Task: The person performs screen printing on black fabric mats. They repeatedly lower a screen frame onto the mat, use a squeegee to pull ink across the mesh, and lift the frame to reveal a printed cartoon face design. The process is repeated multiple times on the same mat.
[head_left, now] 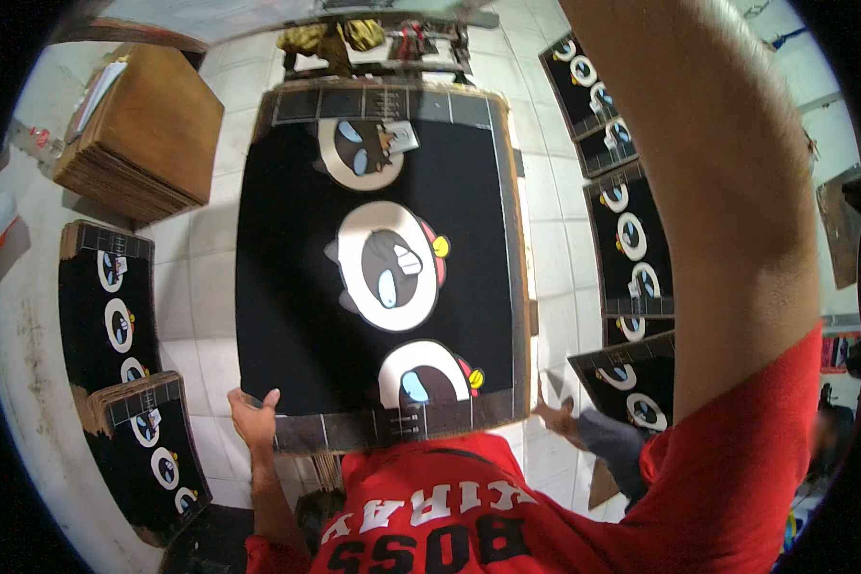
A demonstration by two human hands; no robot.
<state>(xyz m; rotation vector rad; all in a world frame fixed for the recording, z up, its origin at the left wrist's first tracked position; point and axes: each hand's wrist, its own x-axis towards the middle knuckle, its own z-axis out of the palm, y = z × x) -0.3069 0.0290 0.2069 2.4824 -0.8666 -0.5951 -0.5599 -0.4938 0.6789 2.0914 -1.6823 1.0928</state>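
My left hand [256, 411] is closed on the lower left corner of a large board [497, 287] in front of me. The board bears black fabric [292, 287], three round cartoon prints with white rims, and gridded dark strips at top and bottom. A small pale piece [402, 137] lies on the top print. My right forearm [698, 172] rises past the upper right edge of the picture, so its hand is out of sight. My red shirt fills the bottom.
Stacked brown boards [163, 124] stand upper left. Similar printed boards lie on white tiles [191, 306] at left [77, 316] and right [603, 239]. A bare foot [555, 416] shows right of my board, a blurred person [827, 435] at far right, a rack [373, 67] beyond.
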